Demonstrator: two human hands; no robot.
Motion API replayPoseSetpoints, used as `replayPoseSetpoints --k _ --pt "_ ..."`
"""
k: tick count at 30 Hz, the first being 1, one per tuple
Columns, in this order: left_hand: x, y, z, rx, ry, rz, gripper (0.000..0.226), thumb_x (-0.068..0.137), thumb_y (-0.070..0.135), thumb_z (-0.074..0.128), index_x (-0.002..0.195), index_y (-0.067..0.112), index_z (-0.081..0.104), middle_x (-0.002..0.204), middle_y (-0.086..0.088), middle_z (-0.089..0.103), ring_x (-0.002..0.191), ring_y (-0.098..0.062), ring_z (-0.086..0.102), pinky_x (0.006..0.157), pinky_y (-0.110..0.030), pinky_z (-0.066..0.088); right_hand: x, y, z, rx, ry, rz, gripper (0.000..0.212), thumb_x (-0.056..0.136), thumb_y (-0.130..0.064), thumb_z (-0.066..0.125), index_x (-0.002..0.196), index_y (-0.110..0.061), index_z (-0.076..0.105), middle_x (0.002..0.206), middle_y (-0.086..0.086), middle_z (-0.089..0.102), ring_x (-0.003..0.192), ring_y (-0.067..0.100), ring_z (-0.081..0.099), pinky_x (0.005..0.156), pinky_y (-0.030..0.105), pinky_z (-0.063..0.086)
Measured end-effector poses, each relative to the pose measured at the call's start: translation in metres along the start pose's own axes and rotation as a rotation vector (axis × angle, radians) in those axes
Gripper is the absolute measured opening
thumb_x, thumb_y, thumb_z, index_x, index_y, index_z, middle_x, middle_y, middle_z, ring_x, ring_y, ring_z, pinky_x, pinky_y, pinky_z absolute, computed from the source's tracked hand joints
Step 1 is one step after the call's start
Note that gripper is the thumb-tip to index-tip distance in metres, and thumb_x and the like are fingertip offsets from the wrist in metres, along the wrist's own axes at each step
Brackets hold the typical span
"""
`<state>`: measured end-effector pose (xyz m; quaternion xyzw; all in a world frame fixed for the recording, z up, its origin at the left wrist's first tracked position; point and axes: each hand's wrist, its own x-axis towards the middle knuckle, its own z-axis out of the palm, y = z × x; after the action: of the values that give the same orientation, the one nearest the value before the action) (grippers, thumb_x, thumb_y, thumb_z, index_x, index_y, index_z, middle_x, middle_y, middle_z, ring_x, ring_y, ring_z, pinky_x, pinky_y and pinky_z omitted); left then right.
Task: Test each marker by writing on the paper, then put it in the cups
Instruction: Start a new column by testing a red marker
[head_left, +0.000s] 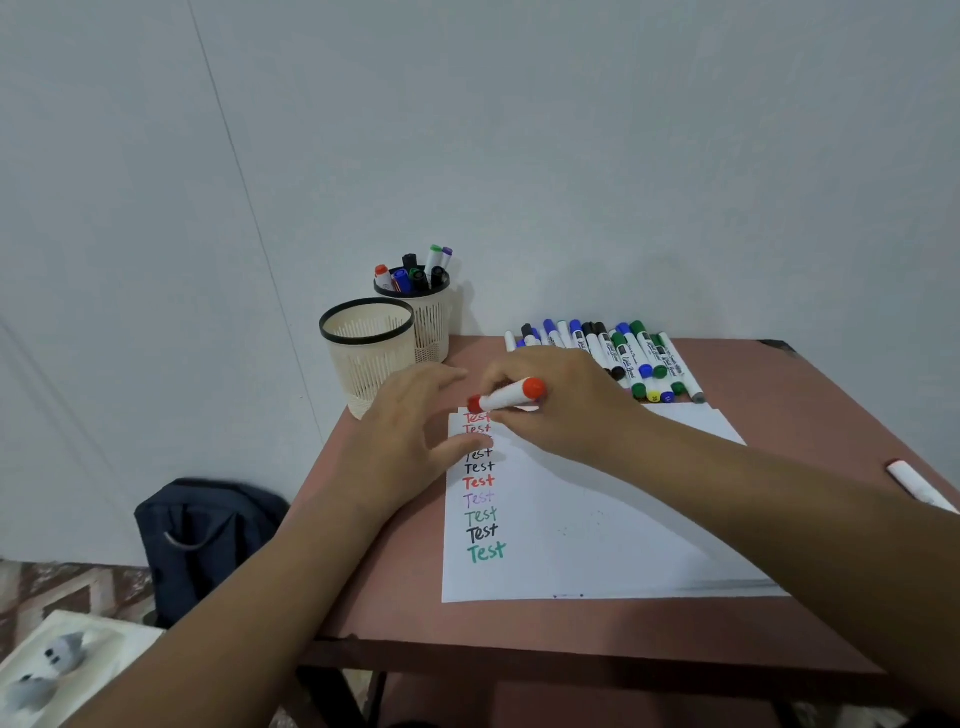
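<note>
Right hand (550, 410) grips the red marker (511, 395) across its barrel, one red end pointing left over the top of the paper (597, 519), just above the column of "Test" words. Left hand (410, 441) lies beside it with fingers relaxed and spread, holding nothing, its thumb resting on the paper's left edge. I would guess the marker is about to be capped or carried off. If the red end at the left is a bare tip, it could smear the fresh red words just under it or mark the left fingers close by.

Just beyond the left hand stands the near cup (368, 348), and behind that the far cup (415, 312) already holding markers; a careless reach could tip the near one off the table corner. Beyond the right hand lies the row of untested markers (623, 353).

Whether the left red end is cap or tip I cannot tell. Some words are hidden by the thumb, and a white marker (917, 486) is cut off at the right edge.
</note>
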<state>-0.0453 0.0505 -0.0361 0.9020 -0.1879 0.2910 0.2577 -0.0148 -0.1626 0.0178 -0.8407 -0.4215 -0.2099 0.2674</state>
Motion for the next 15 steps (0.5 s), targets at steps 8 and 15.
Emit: replayPoseSetpoints --k 8,15 --pt "-0.002 0.003 0.002 -0.007 -0.006 0.163 0.031 0.101 0.033 0.051 0.119 0.011 0.063 0.105 0.001 0.064 0.095 -0.015 0.057 0.084 -0.029 0.045 -0.014 -0.025 0.001 0.491 0.034 0.407 0.016 0.084 -0.014 0.08 0.089 -0.029 0.076 0.08 -0.015 0.071 0.067 0.0 0.06 0.061 0.016 0.045" --pt "-0.002 0.01 -0.001 -0.063 -0.046 0.139 0.04 0.103 0.041 0.04 0.116 0.011 0.065 0.086 0.0 0.062 0.077 -0.018 0.056 0.068 -0.042 0.046 -0.02 -0.026 0.005 0.659 0.117 0.563 0.012 0.08 -0.02 0.088 0.088 -0.024 0.08 0.08 -0.007 0.074 0.069 -0.001 0.062 0.065 0.016 0.05"
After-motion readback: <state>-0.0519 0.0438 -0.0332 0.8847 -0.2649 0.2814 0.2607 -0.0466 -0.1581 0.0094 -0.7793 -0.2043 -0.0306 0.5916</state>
